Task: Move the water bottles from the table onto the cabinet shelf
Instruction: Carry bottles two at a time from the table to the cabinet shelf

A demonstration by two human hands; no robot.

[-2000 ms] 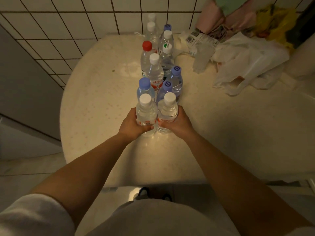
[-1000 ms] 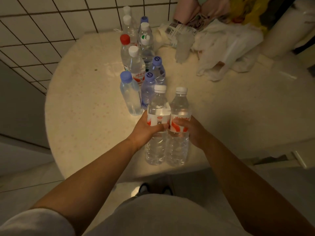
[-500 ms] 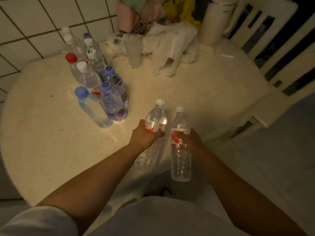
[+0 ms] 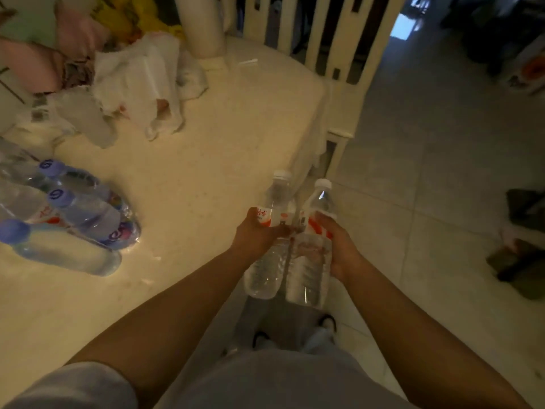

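Observation:
My left hand [image 4: 256, 237] grips a clear water bottle [image 4: 267, 261] with a white cap and a red-and-white label. My right hand [image 4: 336, 245] grips a second bottle of the same kind [image 4: 309, 270]. Both bottles are held side by side, touching, in the air past the round table's [image 4: 206, 178] right edge, above the floor. Several more bottles [image 4: 85, 214] with blue caps stand clustered at the table's left side, partly cut off by the frame. No cabinet shelf is in view.
White plastic bags [image 4: 141, 81] and coloured cloth lie at the back of the table beside a white cylinder [image 4: 200, 25]. A cream slatted chair [image 4: 339, 54] stands just right of the table. Tiled floor [image 4: 442, 172] stretches right, with dark objects [image 4: 522, 246] at the far right.
Both hands lifted their bottles off the table and carried them right, beyond its edge. The view swung right, so the remaining bottles slid to the left edge and the chair and floor appeared.

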